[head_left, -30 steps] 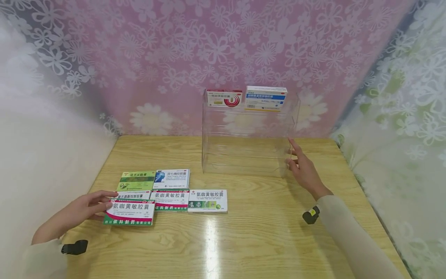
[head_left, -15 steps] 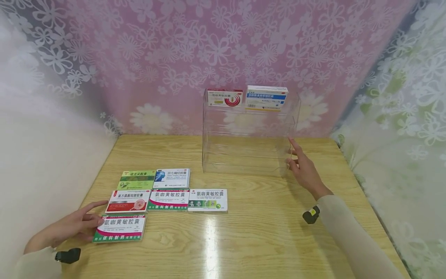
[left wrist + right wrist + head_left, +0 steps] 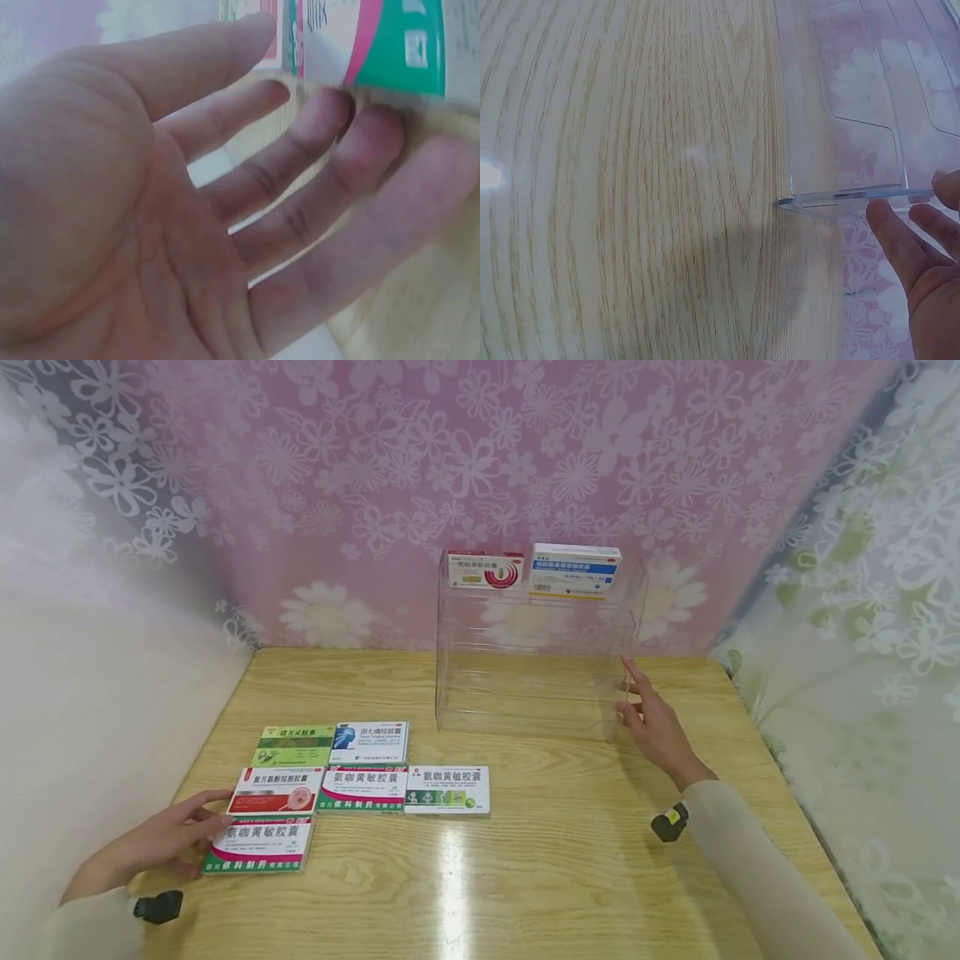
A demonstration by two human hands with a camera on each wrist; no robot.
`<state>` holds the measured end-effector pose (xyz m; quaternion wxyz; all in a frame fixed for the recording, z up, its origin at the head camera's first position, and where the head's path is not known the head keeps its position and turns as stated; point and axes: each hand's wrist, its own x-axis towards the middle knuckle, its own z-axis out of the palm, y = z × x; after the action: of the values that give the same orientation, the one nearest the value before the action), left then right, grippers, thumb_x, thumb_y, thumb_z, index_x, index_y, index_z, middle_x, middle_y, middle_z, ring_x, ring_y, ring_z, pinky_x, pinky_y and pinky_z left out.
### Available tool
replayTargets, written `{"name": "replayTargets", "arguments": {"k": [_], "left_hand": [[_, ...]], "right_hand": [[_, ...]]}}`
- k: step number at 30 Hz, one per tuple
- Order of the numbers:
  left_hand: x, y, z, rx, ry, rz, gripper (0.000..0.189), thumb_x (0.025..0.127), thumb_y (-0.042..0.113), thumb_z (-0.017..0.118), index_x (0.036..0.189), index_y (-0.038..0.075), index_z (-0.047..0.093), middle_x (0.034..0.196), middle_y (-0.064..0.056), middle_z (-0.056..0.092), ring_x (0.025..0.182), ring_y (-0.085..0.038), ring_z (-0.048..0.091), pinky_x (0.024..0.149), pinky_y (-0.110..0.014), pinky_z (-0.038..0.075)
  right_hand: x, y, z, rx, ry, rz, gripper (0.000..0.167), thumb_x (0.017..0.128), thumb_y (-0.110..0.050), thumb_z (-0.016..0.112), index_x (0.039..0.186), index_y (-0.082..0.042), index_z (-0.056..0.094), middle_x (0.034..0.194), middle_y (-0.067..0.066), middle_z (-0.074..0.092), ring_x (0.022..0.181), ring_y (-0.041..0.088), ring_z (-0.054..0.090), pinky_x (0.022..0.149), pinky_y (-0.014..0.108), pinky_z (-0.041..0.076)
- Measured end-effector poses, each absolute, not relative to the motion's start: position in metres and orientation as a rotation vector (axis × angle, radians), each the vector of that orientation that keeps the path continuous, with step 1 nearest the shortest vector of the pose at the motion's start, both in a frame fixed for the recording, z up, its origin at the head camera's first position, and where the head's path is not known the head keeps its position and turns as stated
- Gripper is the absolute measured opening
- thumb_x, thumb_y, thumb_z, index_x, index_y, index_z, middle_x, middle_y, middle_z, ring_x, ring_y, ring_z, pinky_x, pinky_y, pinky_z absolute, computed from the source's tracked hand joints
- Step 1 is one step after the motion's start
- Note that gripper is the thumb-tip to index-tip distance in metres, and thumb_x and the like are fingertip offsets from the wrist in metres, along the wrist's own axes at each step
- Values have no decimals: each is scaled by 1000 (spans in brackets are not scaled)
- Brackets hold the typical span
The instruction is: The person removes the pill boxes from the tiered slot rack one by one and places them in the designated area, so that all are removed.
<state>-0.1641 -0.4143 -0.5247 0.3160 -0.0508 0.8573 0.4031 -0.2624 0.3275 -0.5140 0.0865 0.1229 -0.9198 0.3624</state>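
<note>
My left hand (image 3: 161,839) is at the left end of a green, white and magenta medicine box (image 3: 257,845) lying on the table. In the left wrist view its fingers (image 3: 319,116) are spread and loosely extended, fingertips right at the box's edge, thumb near the far corner. This box is directly below a red-and-white medicine box (image 3: 273,792). My right hand (image 3: 660,731) touches the right side panel of a clear stepped display rack (image 3: 525,702). The right wrist view shows its fingertips (image 3: 879,214) against that panel. Two medicine boxes, one red-and-white (image 3: 485,571), one blue-and-white (image 3: 574,572), stand in the top tier.
Beside the red-and-white box lie another green-and-magenta box (image 3: 363,789) and a white box with green pictures (image 3: 447,791). Above them are a yellow-green box (image 3: 294,746) and a blue-and-white box (image 3: 371,743). A flowered curtain (image 3: 375,485) backs the wooden table (image 3: 562,860).
My left hand moved the green-and-magenta box down and left off the red-and-white box, uncovering it, then slightly up against its lower edge. The right hand stayed at the rack.
</note>
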Motion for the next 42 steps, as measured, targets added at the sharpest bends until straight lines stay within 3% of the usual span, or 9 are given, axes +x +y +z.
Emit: {"name": "replayTargets", "arguments": {"k": [6, 12, 16, 21, 24, 31, 42], "left_hand": [[-168, -401, -527, -167, 2331, 992, 92, 107, 41, 71, 168, -5, 19, 125, -25, 61, 92, -23, 73, 74, -43, 68], [-170, -395, -523, -162, 2355, 934, 91, 108, 42, 70, 167, -5, 18, 128, -33, 59, 94, -25, 73, 74, -44, 69], [-177, -392, -513, -45, 2531, 814, 86, 112, 45, 62, 164, -12, 23, 138, -44, 54, 107, -44, 72, 81, -51, 67], [-199, -369, -494, 117, 2889, 694, 69, 114, 38, 57, 160, -11, 39, 152, -45, 44, 131, -63, 52, 97, -75, 53], [-219, -344, -477, 197, 3016, 706, 61, 115, 35, 57, 158, -6, 46, 156, -40, 44, 134, -60, 49, 102, -79, 47], [-274, -276, -434, 341, 3171, 838, 49, 115, 35, 56, 153, 5, 58, 155, -28, 54, 137, -49, 54, 107, -74, 47], [-345, -182, -381, 508, 3169, 1121, 42, 115, 34, 57, 149, 10, 63, 152, -17, 59, 136, -38, 56, 112, -62, 48]], "right_hand": [[-262, 328, -514, 362, -2743, 1091, 77, 116, -10, 52, 177, -28, 10, 155, 34, 52, 112, 52, 73, 89, 67, 62], [-263, 328, -515, 354, -2749, 1086, 77, 116, -11, 53, 177, -28, 10, 155, 35, 53, 112, 52, 73, 89, 69, 62], [-264, 328, -514, 359, -2749, 1093, 75, 117, -14, 52, 177, -28, 10, 155, 34, 52, 113, 53, 72, 90, 69, 62], [-263, 329, -515, 371, -2737, 1092, 77, 117, -14, 51, 177, -34, 9, 155, 34, 53, 113, 53, 73, 89, 68, 62], [-262, 329, -515, 367, -2737, 1090, 77, 117, -14, 52, 177, -35, 8, 155, 34, 53, 111, 52, 73, 88, 67, 63], [-260, 328, -515, 351, -2760, 1084, 77, 117, -16, 51, 177, -37, 7, 156, 32, 53, 110, 49, 74, 88, 66, 63], [-259, 327, -511, 348, -2764, 1096, 72, 118, -23, 48, 177, -33, 7, 157, 33, 51, 116, 52, 72, 89, 65, 63]]}}
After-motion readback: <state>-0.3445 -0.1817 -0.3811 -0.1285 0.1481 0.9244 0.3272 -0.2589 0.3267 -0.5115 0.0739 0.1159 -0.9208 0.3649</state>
